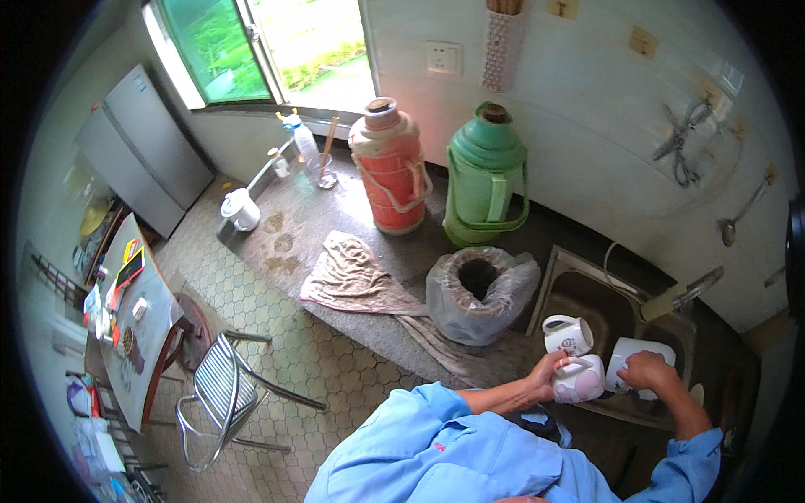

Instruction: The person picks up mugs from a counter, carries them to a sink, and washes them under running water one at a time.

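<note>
My left hand (542, 379) grips a white mug with a pink pattern (578, 380) by its handle side, at the front edge of the double-basin metal sink (553, 270). Just beyond it, a second white mug with a small printed figure (569, 336) lies over the left basin, its handle towards the left. My right hand (648, 371) is at a larger white vessel (666, 353) over the right part of the sink. The fingers are curled and partly hidden, so whether they hold it cannot be told. A faucet (682, 294) extends over the sink.
Left of the sink stands a pot wrapped in clear plastic (481, 302), beside a crumpled striped cloth (352, 276). Behind are a red thermos flask (393, 182) and a green thermos flask (484, 182). A lidded white mug (241, 210) stands near the counter's far end. A metal chair (223, 383) is on the floor.
</note>
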Available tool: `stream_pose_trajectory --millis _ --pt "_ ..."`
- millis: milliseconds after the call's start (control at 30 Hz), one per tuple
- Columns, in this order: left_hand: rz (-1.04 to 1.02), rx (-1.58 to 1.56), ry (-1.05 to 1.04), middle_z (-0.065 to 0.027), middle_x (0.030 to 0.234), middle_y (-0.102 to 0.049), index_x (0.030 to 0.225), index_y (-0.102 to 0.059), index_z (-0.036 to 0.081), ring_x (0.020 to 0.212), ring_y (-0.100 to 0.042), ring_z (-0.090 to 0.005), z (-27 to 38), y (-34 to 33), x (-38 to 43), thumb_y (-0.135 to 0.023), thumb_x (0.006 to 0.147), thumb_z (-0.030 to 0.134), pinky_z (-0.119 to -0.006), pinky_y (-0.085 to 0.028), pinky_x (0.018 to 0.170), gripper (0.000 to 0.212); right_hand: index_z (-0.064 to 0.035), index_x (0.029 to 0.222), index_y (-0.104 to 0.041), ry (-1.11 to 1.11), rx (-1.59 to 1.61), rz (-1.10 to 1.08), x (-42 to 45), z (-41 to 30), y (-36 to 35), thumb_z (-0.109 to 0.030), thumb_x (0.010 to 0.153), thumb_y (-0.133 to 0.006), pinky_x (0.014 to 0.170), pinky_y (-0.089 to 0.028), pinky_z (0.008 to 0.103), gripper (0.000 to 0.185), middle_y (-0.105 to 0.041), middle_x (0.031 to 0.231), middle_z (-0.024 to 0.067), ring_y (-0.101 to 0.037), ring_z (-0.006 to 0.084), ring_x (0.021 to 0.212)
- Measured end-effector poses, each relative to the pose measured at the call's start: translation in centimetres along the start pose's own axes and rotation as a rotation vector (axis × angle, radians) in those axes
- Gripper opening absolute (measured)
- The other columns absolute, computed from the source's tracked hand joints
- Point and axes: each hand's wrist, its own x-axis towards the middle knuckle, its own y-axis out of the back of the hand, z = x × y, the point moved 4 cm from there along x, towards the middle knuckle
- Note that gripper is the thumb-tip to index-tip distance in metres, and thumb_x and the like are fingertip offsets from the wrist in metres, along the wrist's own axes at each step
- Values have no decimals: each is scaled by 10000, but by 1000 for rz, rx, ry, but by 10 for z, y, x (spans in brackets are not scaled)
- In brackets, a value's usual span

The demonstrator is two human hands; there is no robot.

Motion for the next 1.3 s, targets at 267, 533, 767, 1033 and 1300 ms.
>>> stream_pose_trajectory --millis 267,533,767,1033,1300 --pt "9 -35 -52 -106 882 -528 790 -498 122 831 -520 -299 5 2 -6 -387 723 196 -519 -396 745 149 -52 901 -577 -21 5 -23 11 -1 -2 -400 721 -465 779 -392 364 408 -551 926 153 -514 293 880" --pt "-31 3 -6 -122 920 -529 910 -512 117 846 -522 -288 0 -6 -5 -381 730 206 -503 -403 750 239 -44 850 -591 -7 47 41 -3 -5 -1 -389 709 -480 751 -398 385 389 -566 866 161 -525 296 848" --pt "-54 -26 25 -128 956 -525 997 -495 81 901 -509 -286 -8 1 16 -389 740 201 -487 -386 802 302 -43 815 -592 14 59 18 -7 7 -10 -382 734 -435 706 -418 401 382 -571 847 151 -537 305 808" --pt "43 67 -149 -124 967 -510 995 -462 80 905 -501 -287 18 -7 -16 -407 733 220 -493 -378 803 302 -13 834 -564 118 256 267 -8 22 27 -374 747 -429 714 -412 383 396 -554 830 181 -520 330 802" --pt "16 78 -69 -101 926 -515 897 -487 87 882 -501 -276 7 -12 -8 -400 714 184 -513 -361 796 226 1 770 -575 -116 233 92 -26 84 -27 -329 737 -447 697 -397 386 355 -551 801 194 -514 337 775"
